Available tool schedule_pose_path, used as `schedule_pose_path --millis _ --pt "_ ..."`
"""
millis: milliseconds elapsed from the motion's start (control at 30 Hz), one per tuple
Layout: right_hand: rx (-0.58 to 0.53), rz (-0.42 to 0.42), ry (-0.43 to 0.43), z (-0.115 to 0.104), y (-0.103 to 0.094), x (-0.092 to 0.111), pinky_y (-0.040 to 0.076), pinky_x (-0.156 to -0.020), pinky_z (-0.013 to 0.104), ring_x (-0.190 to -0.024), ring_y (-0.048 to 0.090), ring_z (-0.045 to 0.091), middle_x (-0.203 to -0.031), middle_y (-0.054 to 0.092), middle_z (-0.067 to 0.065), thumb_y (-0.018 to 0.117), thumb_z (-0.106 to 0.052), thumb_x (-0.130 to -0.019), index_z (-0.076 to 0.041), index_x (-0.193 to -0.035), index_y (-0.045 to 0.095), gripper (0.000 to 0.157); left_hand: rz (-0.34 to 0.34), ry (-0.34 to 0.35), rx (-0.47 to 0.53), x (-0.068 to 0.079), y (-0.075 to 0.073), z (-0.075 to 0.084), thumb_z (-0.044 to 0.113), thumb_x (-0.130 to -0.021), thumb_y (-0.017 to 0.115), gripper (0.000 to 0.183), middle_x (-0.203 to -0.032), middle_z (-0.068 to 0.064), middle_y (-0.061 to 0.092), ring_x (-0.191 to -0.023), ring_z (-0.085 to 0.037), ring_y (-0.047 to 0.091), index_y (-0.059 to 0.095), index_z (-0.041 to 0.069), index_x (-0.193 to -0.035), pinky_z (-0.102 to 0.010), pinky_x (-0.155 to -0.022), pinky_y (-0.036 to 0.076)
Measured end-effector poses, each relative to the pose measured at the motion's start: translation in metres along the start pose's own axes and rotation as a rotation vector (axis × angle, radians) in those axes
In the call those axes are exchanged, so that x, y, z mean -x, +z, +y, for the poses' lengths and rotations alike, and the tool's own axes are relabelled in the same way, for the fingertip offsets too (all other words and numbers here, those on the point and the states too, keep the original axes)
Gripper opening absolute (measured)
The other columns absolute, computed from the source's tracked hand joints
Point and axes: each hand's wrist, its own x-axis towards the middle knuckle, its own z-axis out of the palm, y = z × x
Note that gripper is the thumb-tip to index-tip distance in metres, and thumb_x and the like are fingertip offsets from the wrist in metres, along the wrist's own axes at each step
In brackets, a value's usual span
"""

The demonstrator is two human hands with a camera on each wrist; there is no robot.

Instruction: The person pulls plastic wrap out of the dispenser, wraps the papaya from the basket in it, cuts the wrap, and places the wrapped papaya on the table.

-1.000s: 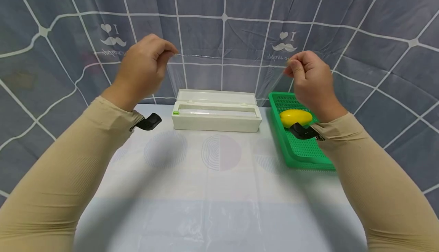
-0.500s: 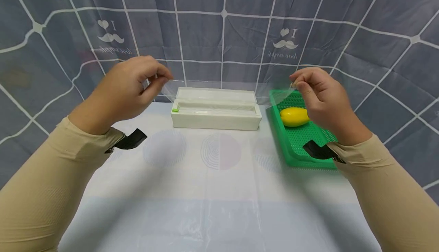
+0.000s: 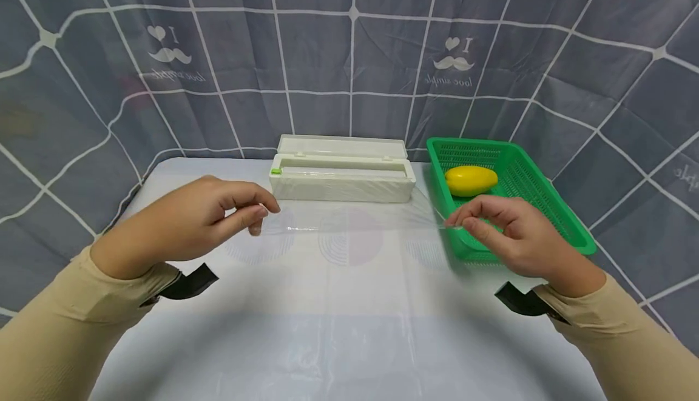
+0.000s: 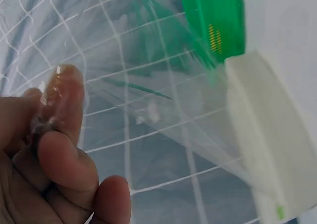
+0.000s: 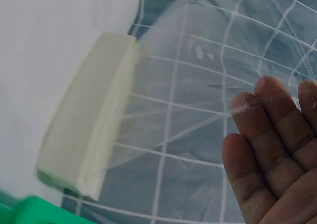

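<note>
A clear sheet of cling film [image 3: 338, 222] stretches from the white dispenser box [image 3: 341, 190] toward me, spread between both hands. My left hand [image 3: 202, 222] pinches its left corner between thumb and fingers; in the left wrist view the film [image 4: 148, 95] clings over a fingertip. My right hand [image 3: 513, 234] pinches the opposite corner, close beside the green basket. The box lid [image 3: 341, 146] stands raised at the back, and a small green piece [image 3: 276, 171] sits at the box's left end. From the right wrist, the film [image 5: 193, 85] runs taut from the box to the fingers.
A green basket [image 3: 568, 225] stands to the right of the box and holds a yellow oblong fruit or vegetable [image 3: 471, 181]. A pale patterned cloth [image 3: 349, 340] covers the table. Behind it hangs a grey curtain [image 3: 317, 49] with white lines.
Both hands have come down from high before the curtain to low over the table, nearer me. The film's front edge has dropped with them, now lying in front of the box.
</note>
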Motion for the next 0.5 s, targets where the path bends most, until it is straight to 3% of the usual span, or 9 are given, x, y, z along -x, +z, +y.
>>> schedule_pose_path --millis 167,300,500 --pt "-0.022 -0.102 0.027 0.011 0.022 0.02 0.059 -0.082 0.02 -0.094 0.073 0.006 -0.103 0.08 -0.007 0.063 0.01 -0.097 -0.014 -0.107 0.078 0.03 -0.156 -0.2 0.146 0.01 0.029 -0.009 0.018 -0.109 0.058 0.019 -0.077 0.018 0.066 -0.07 -0.001 0.058 0.067 0.019 -0.125 -0.025 -0.069 0.052" --pt "-0.081 -0.189 0.08 0.022 0.042 0.033 0.061 -0.08 0.025 -0.092 0.073 0.007 -0.102 0.08 -0.003 0.064 0.004 -0.1 -0.019 -0.103 0.078 0.028 -0.27 -0.336 0.189 0.015 0.057 -0.017 0.026 -0.107 0.063 0.028 -0.075 0.014 0.068 -0.07 -0.007 0.061 0.063 0.017 -0.134 -0.026 -0.067 0.051" --pt "-0.06 -0.301 0.148 0.036 0.066 0.047 0.061 -0.084 0.029 -0.097 0.072 0.004 -0.103 0.08 0.0 0.065 -0.008 -0.104 -0.022 -0.097 0.078 0.02 -0.334 -0.465 0.209 0.025 0.1 -0.027 0.027 -0.098 0.075 0.044 -0.071 0.012 0.068 -0.068 -0.009 0.061 0.062 0.01 -0.137 -0.026 -0.063 0.046"
